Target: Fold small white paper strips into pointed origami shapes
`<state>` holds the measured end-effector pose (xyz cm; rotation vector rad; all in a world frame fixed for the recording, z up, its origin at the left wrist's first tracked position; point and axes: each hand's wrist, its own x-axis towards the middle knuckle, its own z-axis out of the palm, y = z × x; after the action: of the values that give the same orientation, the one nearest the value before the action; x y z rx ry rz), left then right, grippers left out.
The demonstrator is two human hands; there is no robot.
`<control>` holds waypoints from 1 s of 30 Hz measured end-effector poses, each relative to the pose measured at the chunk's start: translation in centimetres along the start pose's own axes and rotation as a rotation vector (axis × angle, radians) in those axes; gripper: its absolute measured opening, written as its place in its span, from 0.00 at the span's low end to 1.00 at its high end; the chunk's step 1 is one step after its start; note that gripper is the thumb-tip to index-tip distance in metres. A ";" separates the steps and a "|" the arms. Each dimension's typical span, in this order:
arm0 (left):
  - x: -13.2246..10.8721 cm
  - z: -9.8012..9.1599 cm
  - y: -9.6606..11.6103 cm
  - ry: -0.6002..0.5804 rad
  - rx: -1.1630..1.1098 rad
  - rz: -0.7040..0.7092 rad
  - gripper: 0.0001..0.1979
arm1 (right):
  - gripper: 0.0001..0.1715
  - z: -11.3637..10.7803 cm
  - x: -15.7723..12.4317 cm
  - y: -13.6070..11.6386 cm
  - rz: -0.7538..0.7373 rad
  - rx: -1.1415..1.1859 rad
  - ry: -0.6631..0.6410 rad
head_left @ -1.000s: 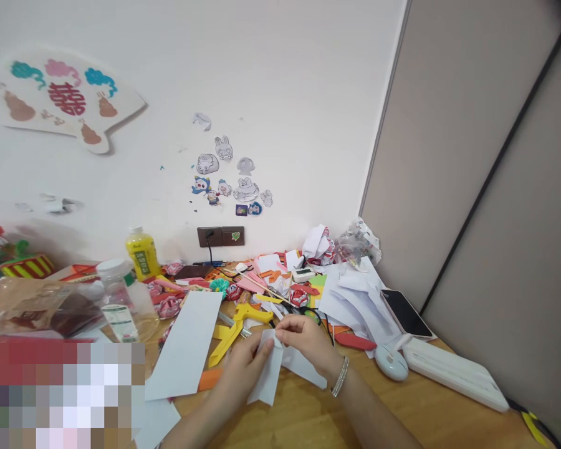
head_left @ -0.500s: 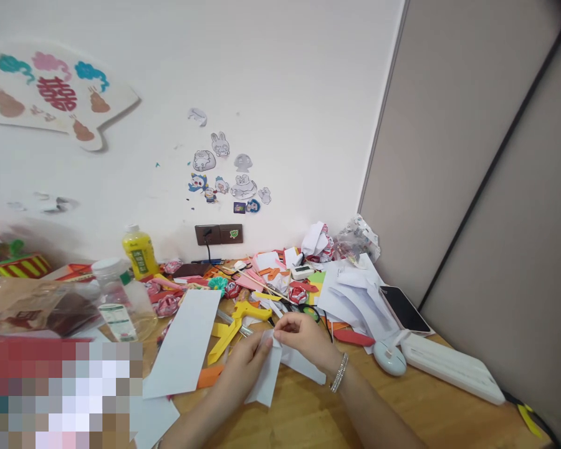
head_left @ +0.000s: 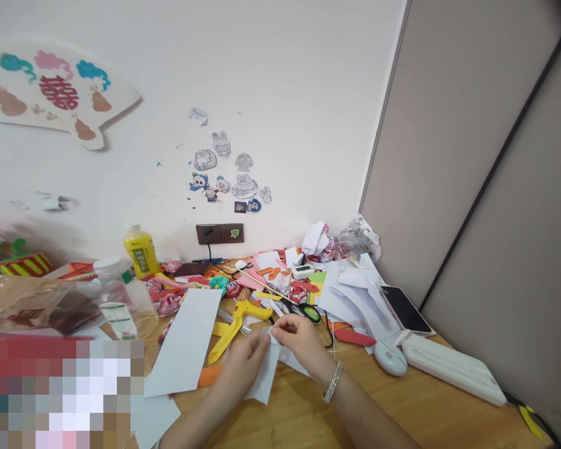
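Head view: left hand [head_left: 245,358] and right hand [head_left: 303,343] pinch paper [head_left: 266,375] at its far edge, beside open tabletop [head_left: 303,416].

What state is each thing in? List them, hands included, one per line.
Left hand: closed on the white paper
Right hand: fingertips pinching its upper end
White paper: held by both hands, lower end free
Yellow bottle: upright, capped
Clear jar: lid on
Glue gun: lying down
Scissors: partly hidden, cannot tell whether open
Phone: screen up, dark
Plug: in the wall socket
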<state>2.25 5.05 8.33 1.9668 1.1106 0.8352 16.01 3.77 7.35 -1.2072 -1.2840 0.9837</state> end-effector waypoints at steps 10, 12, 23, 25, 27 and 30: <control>0.2 0.0 -0.1 -0.004 -0.006 -0.076 0.16 | 0.04 0.1 0.0 0.0 -0.152 -0.222 0.046; 0.2 0.0 0.1 -0.021 -0.033 -0.076 0.17 | 0.04 0.2 -0.1 0.0 -0.210 -0.292 0.069; 0.3 -0.3 -0.2 0.093 0.068 -0.078 0.15 | 0.11 0.6 -1.2 -0.3 -0.345 -0.637 0.083; 0.4 -0.4 -0.3 0.106 0.062 -0.086 0.15 | 0.12 0.6 -1.3 -0.1 -0.378 -0.711 0.079; 0.4 -0.4 -0.3 0.104 0.028 -0.085 0.15 | 0.12 0.6 -1.2 0.0 -0.406 -0.753 0.075; 0.4 -0.6 -0.2 0.094 -0.071 -0.060 0.13 | 0.13 0.6 -1.1 0.2 -0.417 -0.749 0.037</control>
<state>1.88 5.66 8.57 1.8430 1.1722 0.9307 15.39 2.80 6.94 -1.4013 -1.8583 0.1593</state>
